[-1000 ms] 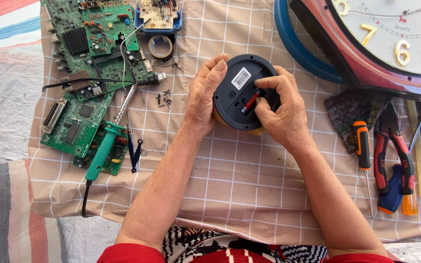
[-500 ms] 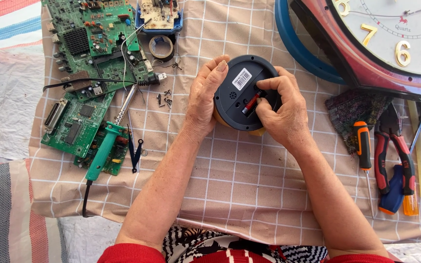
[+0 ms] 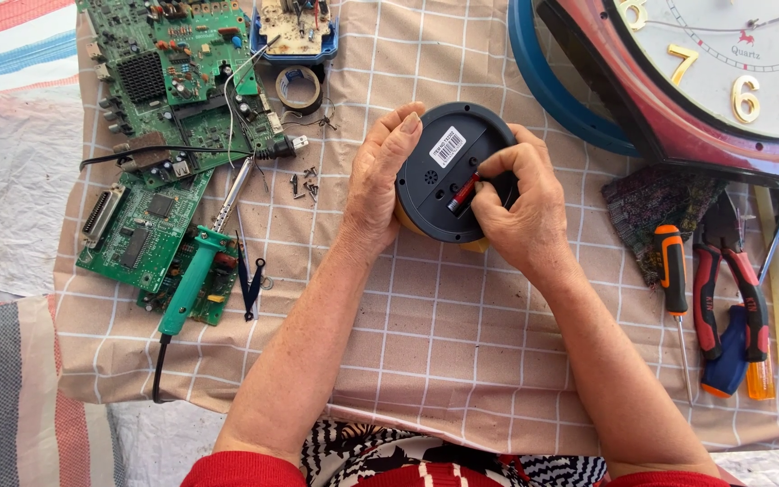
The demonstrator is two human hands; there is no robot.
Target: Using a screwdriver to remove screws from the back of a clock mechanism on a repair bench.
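Round black device [image 3: 448, 171], yellow underneath, is sitting on the checked cloth [image 3: 462, 316], base up. Left hand [image 3: 376, 185] is clasping its left rim, steadying; right hand [image 3: 516, 212] is pinching a small red part [image 3: 462, 192] in the base recess. Nothing shifting versus a second ago: grip unchanged, part apparently still being worked. Screws [image 3: 304, 183] lying left of the grip, screwdriver [image 3: 673, 289] and pliers [image 3: 723, 271] right.

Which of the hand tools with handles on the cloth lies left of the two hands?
The green-handled soldering iron, beside the circuit boards; the orange screwdriver and red pliers lie right.
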